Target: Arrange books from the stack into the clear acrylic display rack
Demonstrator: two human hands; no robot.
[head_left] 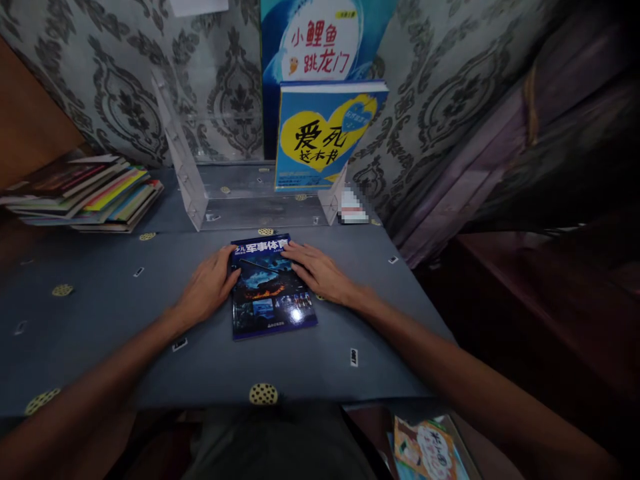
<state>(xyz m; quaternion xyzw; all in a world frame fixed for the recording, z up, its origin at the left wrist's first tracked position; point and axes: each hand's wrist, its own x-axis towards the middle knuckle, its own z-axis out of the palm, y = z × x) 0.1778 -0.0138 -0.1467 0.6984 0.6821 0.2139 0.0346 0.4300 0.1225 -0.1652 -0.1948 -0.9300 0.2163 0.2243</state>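
A glossy dark-blue paperback book with white Chinese title lettering and dark photo artwork [273,297] is lying closed and flat on a tabletop covered in grey-blue cloth printed with yellow pineapples and small labels [300,363]. Light is glinting off the cover's lower right.

The wearer's two bare hands are flanking its upper half. The left hand [213,277] is curving over the upper left edge, palm down, fingers close together and pointing away, the thumb reaching onto the cover. The right hand [320,270] is lying across from it, palm down and flatter, its fingers stretching leftward over the upper right edge. Both hands are touching the book; whether they are gripping or merely resting, I cannot tell. The bare forearms are slanting in from the two lower corners.

Just beyond the book, a clear plastic display stand [189,180] is blocking the way farther back. At its right end, a blue book with a yellow heart [315,140] is leaning upright, partly covering a larger teal-blue picture book [325,40] behind it. A pixelated item [353,207] is lying beside the stand.

Well to the left, an uneven stack of thin books [95,193] is sitting near grey damask-patterned wall covering [233,93]. A purplish curtain [445,180] is hanging at right, and an orange-and-blue picture book [425,447] is showing below the table's near edge.
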